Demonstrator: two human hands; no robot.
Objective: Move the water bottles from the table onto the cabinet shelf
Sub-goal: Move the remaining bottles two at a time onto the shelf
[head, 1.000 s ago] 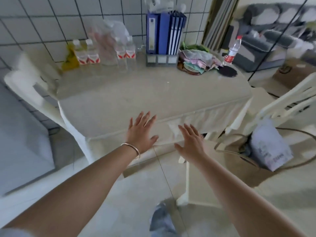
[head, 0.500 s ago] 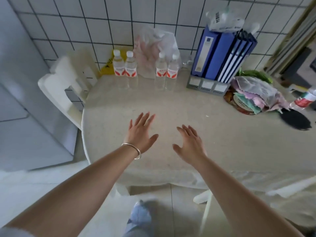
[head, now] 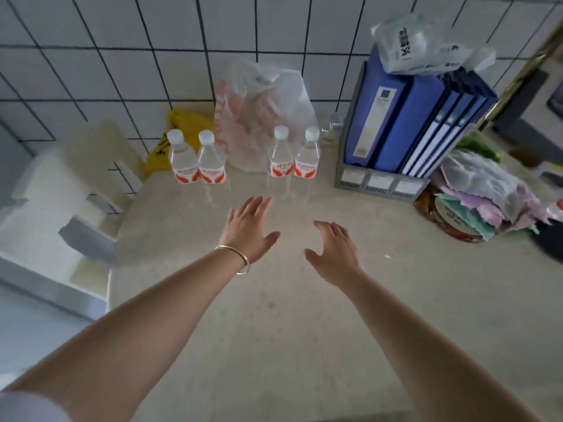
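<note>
Several clear water bottles with white caps and red labels stand upright at the back of the beige table point(head: 274, 330). One pair point(head: 198, 166) is on the left, another pair point(head: 294, 166) to its right. My left hand point(head: 248, 228), a bangle on its wrist, hovers over the table with fingers straight, its fingertips just short of the right pair. My right hand point(head: 333, 251) hovers beside it, fingers relaxed and spread, holding nothing. No cabinet shelf shows in this view.
A clear plastic bag point(head: 262, 117) leans on the tiled wall behind the bottles, a yellow bag point(head: 185, 129) beside it. Blue binders point(head: 411, 120) fill a grey rack at right, next to a heap of cloths point(head: 484, 196). A white chair point(head: 61, 193) stands left.
The view has closed in on the table and bottles. Both hands have reached forward over the tabletop toward the bottles, still holding nothing.
</note>
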